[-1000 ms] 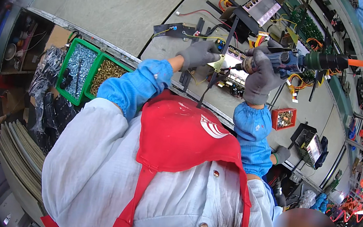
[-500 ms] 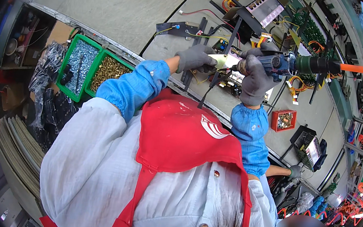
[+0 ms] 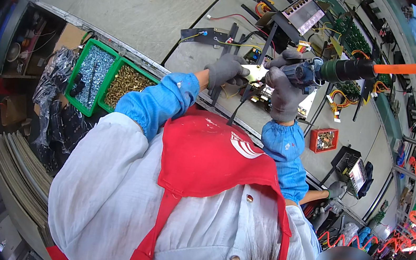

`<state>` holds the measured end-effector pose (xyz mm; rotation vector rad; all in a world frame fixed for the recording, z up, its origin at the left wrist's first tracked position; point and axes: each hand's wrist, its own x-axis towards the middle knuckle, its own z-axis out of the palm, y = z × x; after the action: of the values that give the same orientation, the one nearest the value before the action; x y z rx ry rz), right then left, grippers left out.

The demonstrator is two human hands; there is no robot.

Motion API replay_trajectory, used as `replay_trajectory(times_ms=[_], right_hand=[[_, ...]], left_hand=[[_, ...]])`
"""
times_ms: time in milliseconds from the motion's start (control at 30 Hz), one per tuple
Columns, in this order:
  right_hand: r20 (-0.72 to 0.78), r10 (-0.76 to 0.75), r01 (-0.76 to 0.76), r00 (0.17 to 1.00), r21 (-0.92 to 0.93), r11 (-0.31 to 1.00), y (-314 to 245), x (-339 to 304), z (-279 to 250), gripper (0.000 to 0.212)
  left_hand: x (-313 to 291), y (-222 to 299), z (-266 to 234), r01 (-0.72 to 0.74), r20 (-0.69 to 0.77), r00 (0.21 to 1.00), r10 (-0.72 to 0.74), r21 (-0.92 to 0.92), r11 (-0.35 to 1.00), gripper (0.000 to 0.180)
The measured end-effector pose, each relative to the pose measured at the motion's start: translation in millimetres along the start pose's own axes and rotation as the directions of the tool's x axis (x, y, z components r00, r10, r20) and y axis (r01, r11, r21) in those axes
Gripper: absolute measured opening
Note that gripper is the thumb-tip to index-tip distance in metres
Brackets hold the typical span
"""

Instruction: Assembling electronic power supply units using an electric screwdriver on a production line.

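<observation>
My right hand (image 3: 284, 90), in a grey glove, is wrapped round a blue pneumatic screwdriver (image 3: 305, 74) lying nearly level, its nose toward my left hand. A dark green fitting (image 3: 339, 69) joins its rear to an orange hose (image 3: 413, 69). My left hand (image 3: 227, 72), also gloved, is closed at the edge of a shiny metal plate (image 3: 255, 73), with its fingertips pressed on it. The plate stands over a circuit board assembly (image 3: 261, 96) on the bench. The screwdriver's tip lies close to the plate; whether they touch is hidden by my right fingers.
Green bins of silvery screws (image 3: 95, 69) and brass-coloured screws (image 3: 128, 86) hang at the bench's near left edge. A small red bin (image 3: 323, 140) stands right. Beyond my hands lie a metal-cased unit (image 3: 303, 13), wires and green boards (image 3: 354, 34). Another person's gloved hand (image 3: 337, 189) is at far right.
My right hand and the screwdriver have shifted left, toward the plate, and the orange hose has followed. My left hand has moved slightly right and nearer to me, still at the plate.
</observation>
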<state>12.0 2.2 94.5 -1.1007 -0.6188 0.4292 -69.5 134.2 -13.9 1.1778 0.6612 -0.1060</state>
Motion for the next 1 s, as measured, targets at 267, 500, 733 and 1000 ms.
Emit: replay_trajectory(times_ms=[267, 500, 733, 1000], right_hand=[[0.019, -0.037, 0.038, 0.999, -0.079, 0.996, -3.7, 4.6, -1.9, 0.037], [-0.094, -0.008, 0.003, 0.996, -0.052, 0.999, -2.7, 3.0, -5.9, 0.036], [-0.097, -0.066, 0.065, 0.993, -0.011, 0.998, -31.3, 15.1, -5.2, 0.042], [-0.249, -0.191, 0.172, 0.949, -0.097, 0.98, -38.8, 19.1, -12.5, 0.046]], left_hand=[[6.0, -2.6, -4.3, -0.006, 0.021, 1.0, 0.005, 0.036, 0.999, 0.029], [2.4, -0.7, -0.6, -0.031, 0.008, 0.999, 0.031, 0.045, 0.999, 0.032], [-6.4, 19.3, 6.8, -0.064, -0.01, 0.998, 0.064, 0.029, 0.998, 0.033], [-15.9, 32.2, 1.6, -0.021, 0.009, 1.0, 0.021, 0.1, 0.995, 0.034]])
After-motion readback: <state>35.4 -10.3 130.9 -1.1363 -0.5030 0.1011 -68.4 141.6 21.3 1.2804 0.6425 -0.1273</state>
